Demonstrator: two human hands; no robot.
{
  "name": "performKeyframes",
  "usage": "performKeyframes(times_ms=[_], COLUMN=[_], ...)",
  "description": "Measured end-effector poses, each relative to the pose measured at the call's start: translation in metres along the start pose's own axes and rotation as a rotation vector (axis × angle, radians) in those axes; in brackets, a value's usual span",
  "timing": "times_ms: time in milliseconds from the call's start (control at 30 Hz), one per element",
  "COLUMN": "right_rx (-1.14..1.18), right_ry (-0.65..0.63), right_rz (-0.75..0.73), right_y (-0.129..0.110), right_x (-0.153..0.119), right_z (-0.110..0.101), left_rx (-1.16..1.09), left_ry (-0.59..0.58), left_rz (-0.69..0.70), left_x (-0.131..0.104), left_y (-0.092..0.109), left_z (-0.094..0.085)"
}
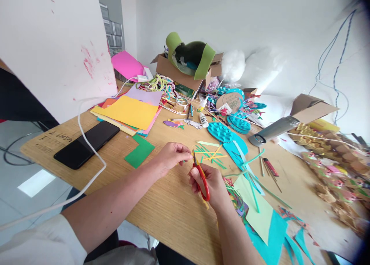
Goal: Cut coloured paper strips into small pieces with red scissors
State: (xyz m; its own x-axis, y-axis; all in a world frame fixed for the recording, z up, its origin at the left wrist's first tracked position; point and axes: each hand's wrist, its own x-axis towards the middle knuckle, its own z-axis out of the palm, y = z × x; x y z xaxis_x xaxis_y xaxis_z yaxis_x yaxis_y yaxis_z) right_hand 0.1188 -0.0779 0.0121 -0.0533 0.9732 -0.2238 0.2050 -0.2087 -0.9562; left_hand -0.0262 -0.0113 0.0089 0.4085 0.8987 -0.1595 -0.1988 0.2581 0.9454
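Observation:
My right hand [209, 184] is closed around red-handled scissors [204, 182], their blades pointing away from me. My left hand [175, 156] pinches what looks like a thin yellow paper strip right beside the scissor tips; most of it is hidden by the fingers. Just beyond the blades lies a loose pile of narrow green and yellow paper strips [215, 153]. Another yellow strip [206, 205] shows below my right hand. A green paper piece [140, 151] with a notch cut out rests left of my left hand.
A black phone [88, 143] lies at the left under a white cable [94, 151]. Stacked coloured paper [130, 111] is behind it. Blue and pale green paper scraps [257, 207] cover the right side. A silver cylinder [273, 130], glue bottle [204, 119] and crafts stand farther back.

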Motion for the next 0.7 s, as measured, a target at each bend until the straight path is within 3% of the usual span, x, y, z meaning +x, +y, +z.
performKeyframes(times_ms=[700], right_rx=[-0.009], right_ry=[0.006], right_rz=[0.007], right_y=[-0.0020], right_x=[-0.0009], right_z=[0.0009], left_rx=[0.023], left_ry=[0.017], left_rz=[0.029], left_x=[0.0018], left_y=[-0.0006], left_z=[-0.0011])
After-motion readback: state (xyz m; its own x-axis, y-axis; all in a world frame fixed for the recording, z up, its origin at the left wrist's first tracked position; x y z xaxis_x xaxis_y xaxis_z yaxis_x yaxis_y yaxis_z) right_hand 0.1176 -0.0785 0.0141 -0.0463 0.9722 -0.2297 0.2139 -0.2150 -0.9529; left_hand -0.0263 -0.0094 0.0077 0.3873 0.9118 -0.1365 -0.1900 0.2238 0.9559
